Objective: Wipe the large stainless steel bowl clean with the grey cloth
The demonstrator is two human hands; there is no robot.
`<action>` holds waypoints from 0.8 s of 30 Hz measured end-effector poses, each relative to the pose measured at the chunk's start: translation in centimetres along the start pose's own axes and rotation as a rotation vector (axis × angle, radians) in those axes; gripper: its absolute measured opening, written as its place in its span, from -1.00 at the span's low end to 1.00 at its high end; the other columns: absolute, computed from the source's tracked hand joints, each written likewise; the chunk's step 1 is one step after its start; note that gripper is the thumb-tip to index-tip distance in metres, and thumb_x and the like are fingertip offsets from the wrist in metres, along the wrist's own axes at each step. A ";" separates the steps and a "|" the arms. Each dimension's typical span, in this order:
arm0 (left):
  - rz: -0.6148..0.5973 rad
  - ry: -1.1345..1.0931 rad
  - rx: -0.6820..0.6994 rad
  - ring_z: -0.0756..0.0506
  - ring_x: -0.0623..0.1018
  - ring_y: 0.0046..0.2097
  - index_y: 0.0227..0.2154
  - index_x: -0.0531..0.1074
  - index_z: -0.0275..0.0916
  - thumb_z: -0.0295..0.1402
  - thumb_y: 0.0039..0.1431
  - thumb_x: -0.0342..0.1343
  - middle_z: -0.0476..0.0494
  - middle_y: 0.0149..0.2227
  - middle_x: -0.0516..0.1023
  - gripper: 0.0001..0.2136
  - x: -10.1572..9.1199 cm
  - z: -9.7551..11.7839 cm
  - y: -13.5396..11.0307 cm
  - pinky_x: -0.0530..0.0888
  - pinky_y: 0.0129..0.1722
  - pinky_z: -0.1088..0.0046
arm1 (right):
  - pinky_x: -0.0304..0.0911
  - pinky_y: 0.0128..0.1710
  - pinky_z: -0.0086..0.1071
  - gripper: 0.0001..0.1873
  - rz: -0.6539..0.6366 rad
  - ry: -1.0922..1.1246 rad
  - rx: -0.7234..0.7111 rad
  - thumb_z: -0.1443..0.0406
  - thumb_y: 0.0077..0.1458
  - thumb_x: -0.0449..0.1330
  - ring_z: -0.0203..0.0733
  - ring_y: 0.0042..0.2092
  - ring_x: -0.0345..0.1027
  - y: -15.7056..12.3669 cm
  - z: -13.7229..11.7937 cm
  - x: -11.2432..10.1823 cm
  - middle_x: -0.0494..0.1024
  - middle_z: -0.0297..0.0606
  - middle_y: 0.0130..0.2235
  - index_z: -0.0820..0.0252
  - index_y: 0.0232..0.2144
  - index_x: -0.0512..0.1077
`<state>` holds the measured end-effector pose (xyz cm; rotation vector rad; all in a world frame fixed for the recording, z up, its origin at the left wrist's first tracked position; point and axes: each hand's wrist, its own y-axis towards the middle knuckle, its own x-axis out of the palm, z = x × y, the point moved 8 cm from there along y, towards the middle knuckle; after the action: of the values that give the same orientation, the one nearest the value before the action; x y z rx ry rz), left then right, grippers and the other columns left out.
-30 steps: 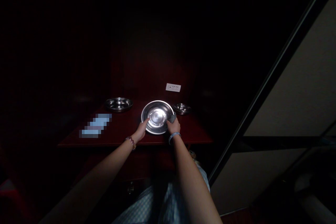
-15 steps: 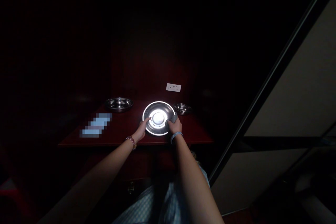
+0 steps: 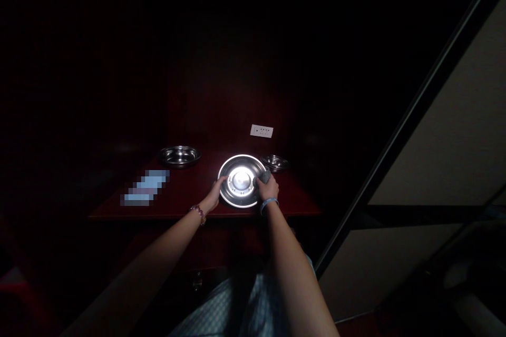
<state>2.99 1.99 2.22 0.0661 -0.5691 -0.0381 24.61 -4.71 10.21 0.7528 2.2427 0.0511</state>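
Observation:
A round, shiny metal plate is held tilted above the dark red table, with bright light glaring off its centre. My left hand grips its left rim, thumb on the inner face and the other fingers hidden behind. In my right hand is a grey cloth, bunched up and pressed against the plate's right edge. Whether it is a cloth or a scouring pad is hard to make out in the dimness.
On the dark red table, a metal dish stands at the back left and smaller metal bowls at the back right. A blurred-out light blue object lies on the left. A white socket panel is on the back wall.
The plate has shifted slightly right and down. My right hand with the grey cloth has moved a little to the right along with it. My left hand stays at the left rim.

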 end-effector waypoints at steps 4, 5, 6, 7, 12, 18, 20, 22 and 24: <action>0.005 -0.030 -0.012 -0.28 0.54 0.14 -0.29 0.60 -0.24 -0.07 -0.03 0.30 -0.24 -0.12 0.70 -0.65 0.3 0.2 -0.4 0.29 0.29 0.16 | 0.37 0.11 -0.21 -0.53 0.007 0.036 0.063 0.17 0.15 0.27 0.03 0.07 0.52 0.4 0.7 0.6 0.63 -0.12 0.02 0.11 0.11 0.49; -0.005 -0.028 -0.001 -0.28 0.52 0.17 -0.27 0.60 -0.25 -0.05 -0.02 0.30 -0.25 -0.09 0.69 -0.63 0.4 0.2 -0.4 0.27 0.31 0.16 | 0.38 0.10 -0.20 -0.54 0.008 0.051 0.093 0.17 0.14 0.28 0.03 0.06 0.53 0.5 0.9 0.8 0.64 -0.11 0.01 0.12 0.08 0.51; -0.018 -0.021 0.009 -0.29 0.50 0.20 -0.25 0.60 -0.25 -0.04 -0.02 0.31 -0.26 -0.05 0.68 -0.61 0.4 0.2 -0.4 0.25 0.32 0.16 | 0.40 0.09 -0.20 -0.55 0.007 0.069 0.123 0.18 0.12 0.28 0.04 0.05 0.54 0.6 1.2 1.0 0.64 -0.10 -0.01 0.13 0.06 0.53; -0.033 -0.010 0.017 -0.30 0.48 0.22 -0.24 0.61 -0.26 -0.03 -0.02 0.32 -0.27 -0.01 0.67 -0.59 0.5 0.2 -0.5 0.23 0.33 0.15 | 0.41 0.07 -0.20 -0.56 0.004 0.087 0.150 0.19 0.10 0.29 0.04 0.03 0.55 0.7 1.4 1.2 0.65 -0.10 -0.02 0.14 0.04 0.54; -0.061 0.041 0.002 -0.29 0.38 0.33 -0.21 0.61 -0.26 -0.05 -0.05 0.37 -0.31 0.10 0.62 -0.58 0.6 0.0 -0.6 0.13 0.38 0.17 | 0.45 0.00 -0.27 -0.59 -0.026 0.143 0.166 0.21 0.03 0.29 0.00 0.00 0.57 1.0 1.7 2.5 0.67 -0.13 -0.07 0.15 -0.03 0.57; -0.060 0.033 0.001 -0.29 0.43 0.29 -0.09 0.59 -0.25 -0.09 -0.04 0.38 -0.29 0.04 0.66 -0.53 0.7 0.4 -0.8 0.15 0.38 0.13 | 0.43 0.00 -0.35 -0.62 -0.061 0.194 0.142 0.25 0.02 0.29 -0.06 0.00 0.58 1.1 1.6 3.3 0.68 -0.14 -0.08 0.18 -0.08 0.59; -0.064 0.035 0.000 -0.30 0.45 0.28 -0.09 0.59 -0.25 -0.07 -0.04 0.39 -0.29 0.02 0.67 -0.52 0.8 0.4 -0.8 0.16 0.37 0.12 | 0.44 -0.01 -0.36 -0.62 -0.063 0.210 0.144 0.26 0.01 0.29 -0.06 -0.01 0.58 1.1 1.5 3.2 0.68 -0.12 -0.08 0.20 -0.08 0.60; -0.065 0.032 -0.002 -0.31 0.46 0.27 -0.12 0.60 -0.26 -0.05 -0.06 0.38 -0.30 0.00 0.67 -0.51 0.8 0.4 -0.8 0.18 0.36 0.12 | 0.45 -0.01 -0.33 -0.62 -0.065 0.209 0.148 0.28 -0.01 0.31 -0.05 -0.01 0.59 1.0 1.5 3.1 0.68 -0.12 -0.09 0.20 -0.08 0.60; -0.059 0.018 -0.002 -0.31 0.47 0.25 -0.16 0.60 -0.27 -0.02 -0.08 0.38 -0.30 -0.04 0.69 -0.52 0.9 0.5 -0.8 0.21 0.35 0.13 | 0.45 0.00 -0.28 -0.60 -0.059 0.195 0.149 0.28 -0.03 0.32 -0.02 -0.02 0.59 1.0 1.5 3.0 0.68 -0.12 -0.09 0.19 -0.08 0.59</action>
<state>3.44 1.14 3.02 0.0811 -0.5487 -0.0953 24.53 -2.59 7.47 0.7886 2.4739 -0.0750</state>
